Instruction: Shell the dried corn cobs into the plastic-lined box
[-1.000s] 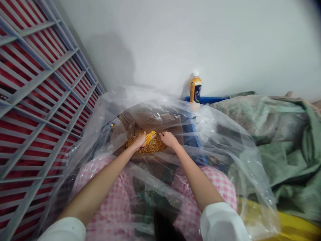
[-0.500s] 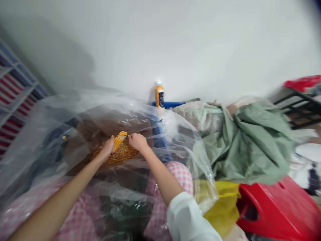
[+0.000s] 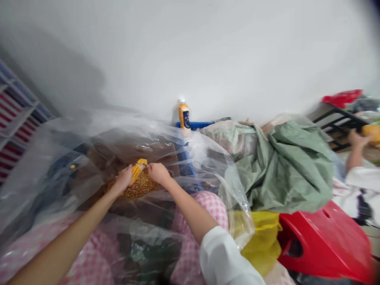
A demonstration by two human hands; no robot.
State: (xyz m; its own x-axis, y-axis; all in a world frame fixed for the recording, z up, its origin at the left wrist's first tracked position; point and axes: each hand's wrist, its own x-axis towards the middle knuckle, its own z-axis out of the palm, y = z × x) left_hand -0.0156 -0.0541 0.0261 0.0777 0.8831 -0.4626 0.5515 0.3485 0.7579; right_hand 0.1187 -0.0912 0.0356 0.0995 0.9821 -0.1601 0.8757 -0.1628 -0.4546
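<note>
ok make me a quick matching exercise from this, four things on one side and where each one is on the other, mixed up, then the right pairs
1 corn cob
2 loose kernels
3 bottle
4 large red plastic piece

A just in front of the white wall
B lower right of the picture
C heaped below the corn cob
D gripped in the left hand

Pairs: 1-D, 2-C, 3-A, 4-B

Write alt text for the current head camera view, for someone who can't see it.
The left hand holds a partly stripped ear of corn over loose kernels, with the right hand at its upper end. Clear plastic spreads around; a yellow bottle stands by the wall, and another person's hand shows at far right.
</note>
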